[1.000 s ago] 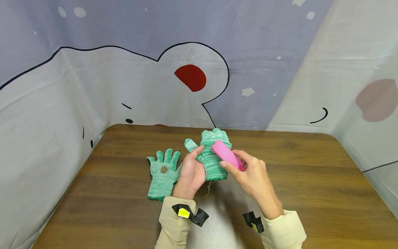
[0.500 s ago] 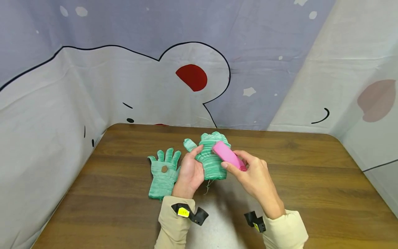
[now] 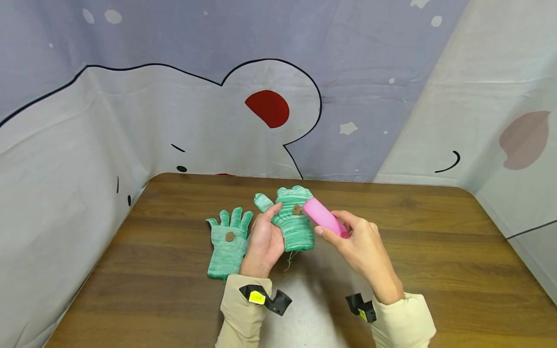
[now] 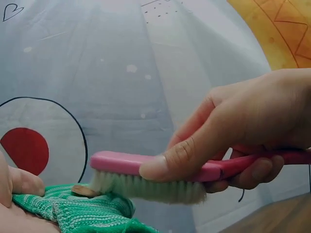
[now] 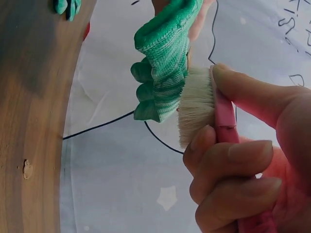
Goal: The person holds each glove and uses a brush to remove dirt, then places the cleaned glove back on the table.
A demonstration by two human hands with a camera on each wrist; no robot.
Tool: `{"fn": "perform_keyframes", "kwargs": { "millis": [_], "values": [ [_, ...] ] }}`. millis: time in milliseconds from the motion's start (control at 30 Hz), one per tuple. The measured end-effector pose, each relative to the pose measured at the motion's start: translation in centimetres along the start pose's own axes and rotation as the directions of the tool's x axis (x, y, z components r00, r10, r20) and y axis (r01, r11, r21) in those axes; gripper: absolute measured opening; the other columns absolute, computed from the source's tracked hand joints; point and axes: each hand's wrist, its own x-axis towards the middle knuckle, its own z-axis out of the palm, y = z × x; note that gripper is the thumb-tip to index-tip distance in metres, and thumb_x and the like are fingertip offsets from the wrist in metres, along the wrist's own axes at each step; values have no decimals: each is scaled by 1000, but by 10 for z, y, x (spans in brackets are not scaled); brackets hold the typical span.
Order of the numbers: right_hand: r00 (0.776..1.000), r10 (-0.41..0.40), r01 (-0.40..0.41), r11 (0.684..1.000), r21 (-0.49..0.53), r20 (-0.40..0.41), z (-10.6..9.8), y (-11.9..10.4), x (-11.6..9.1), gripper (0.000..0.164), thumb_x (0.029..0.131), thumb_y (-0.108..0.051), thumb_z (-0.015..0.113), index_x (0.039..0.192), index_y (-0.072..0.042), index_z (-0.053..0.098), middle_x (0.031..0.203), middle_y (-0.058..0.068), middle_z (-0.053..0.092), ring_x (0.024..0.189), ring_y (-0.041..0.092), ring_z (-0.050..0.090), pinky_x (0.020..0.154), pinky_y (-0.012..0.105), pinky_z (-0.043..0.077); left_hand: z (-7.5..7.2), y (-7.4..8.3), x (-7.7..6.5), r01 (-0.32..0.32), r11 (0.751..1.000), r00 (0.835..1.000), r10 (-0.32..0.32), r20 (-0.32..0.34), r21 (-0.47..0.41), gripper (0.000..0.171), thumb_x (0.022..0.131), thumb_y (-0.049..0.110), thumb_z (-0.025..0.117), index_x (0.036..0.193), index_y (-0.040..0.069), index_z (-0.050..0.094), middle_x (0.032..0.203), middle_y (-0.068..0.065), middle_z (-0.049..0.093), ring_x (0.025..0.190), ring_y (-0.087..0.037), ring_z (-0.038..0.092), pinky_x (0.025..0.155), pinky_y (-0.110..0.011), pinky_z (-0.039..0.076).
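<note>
My left hand (image 3: 263, 244) holds up a green knitted glove (image 3: 297, 234), its thumb over the glove's edge and its other fingers hidden behind. A brown spot (image 3: 297, 210) shows on the glove's upward face. In my right hand (image 3: 365, 251) is a pink brush (image 3: 321, 215), gripped with thumb and fingers along its back and handle. The pale bristles (image 4: 150, 188) point down at the glove, their tip end right beside the brown spot in the left wrist view. From the right wrist view, the bristles (image 5: 196, 107) lie against the knit surface.
A second green glove (image 3: 224, 258) lies flat on the wooden table (image 3: 435, 251), left of my left hand, with a brown spot (image 3: 229, 236) on it. A printed cloth (image 3: 196, 111) hangs behind and around the table.
The brush has shifted slightly right along the glove, uncovering the brown spot. My left hand and its glove have drifted a little left and down. The second glove stays put.
</note>
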Motion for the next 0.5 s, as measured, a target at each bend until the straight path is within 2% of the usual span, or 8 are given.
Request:
{"fn": "perform_keyframes", "kwargs": {
  "millis": [200, 300, 500],
  "values": [
    [997, -43, 46, 998, 42, -61, -1, -3, -1, 39, 76, -47, 70, 105, -20, 66, 69, -2, 59, 57, 14, 47, 49, 27, 38, 0, -2, -1, 2, 1000, 1000, -3, 8, 28, 46, 96, 12, 36, 137, 2, 19, 147, -10, 23, 137, -23, 18, 110, -34, 21],
    [996, -60, 64, 996, 59, -65, 1, -5, -2, 38, 76, -45, 71, 105, -20, 66, 68, -2, 59, 56, 13, 47, 48, 26, 38, 0, -3, -1, 0, 999, 1000, -1, 4, 39, 43, 97, 13, 36, 136, 0, 23, 145, -11, 28, 136, -23, 22, 109, -34, 23],
    [998, -63, 63, 997, 42, -7, 7, -7, -3, 40, 76, -42, 72, 109, -18, 66, 80, -1, 64, 62, 14, 50, 54, 27, 41, 0, -3, 1, -2, 999, 1000, 3, -15, 32, 34, 96, 13, 38, 127, -1, 37, 134, -12, 42, 130, -22, 34, 106, -34, 30]
  ]
}}
